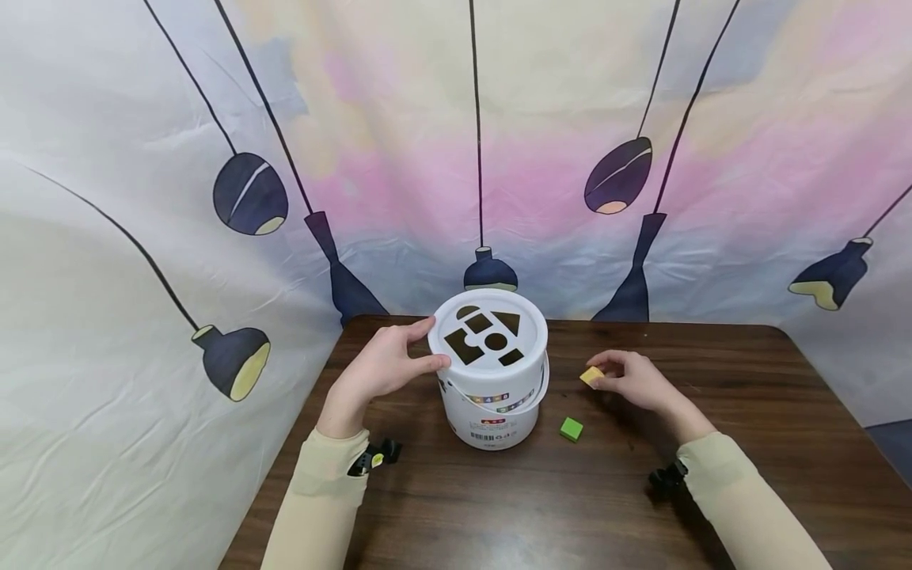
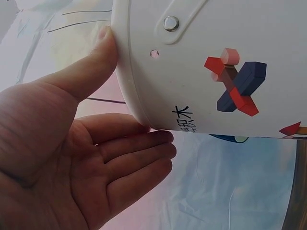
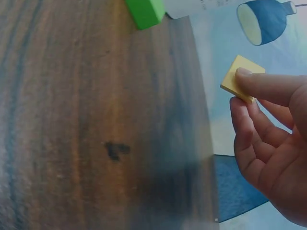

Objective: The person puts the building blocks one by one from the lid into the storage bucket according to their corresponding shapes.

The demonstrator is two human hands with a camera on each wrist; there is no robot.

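Note:
A white bucket point(image 1: 492, 419) stands upright on the table, and its white lid point(image 1: 523, 317) has several cut-out shapes. At the lid's left rim is my left hand point(image 1: 381, 360). In the left wrist view its thumb point(image 2: 98, 55) and index finger touch the rim at separate spots, the other fingers extended fairly straight. My right hand point(image 1: 634, 380) pinches a small flat yellow block point(image 1: 590, 376) between thumb and fingertips, to the right of the bucket. The right wrist view shows that yellow block point(image 3: 242, 76) with the thumb lying across its face. Nearer me lies a green block point(image 1: 571, 429).
The bucket's white handle point(image 1: 545, 384) hangs down along its front right side. All stands on a dark wooden table point(image 1: 463, 514). A cloth backdrop point(image 1: 413, 142) with printed lamps hangs just past the table's far edge.

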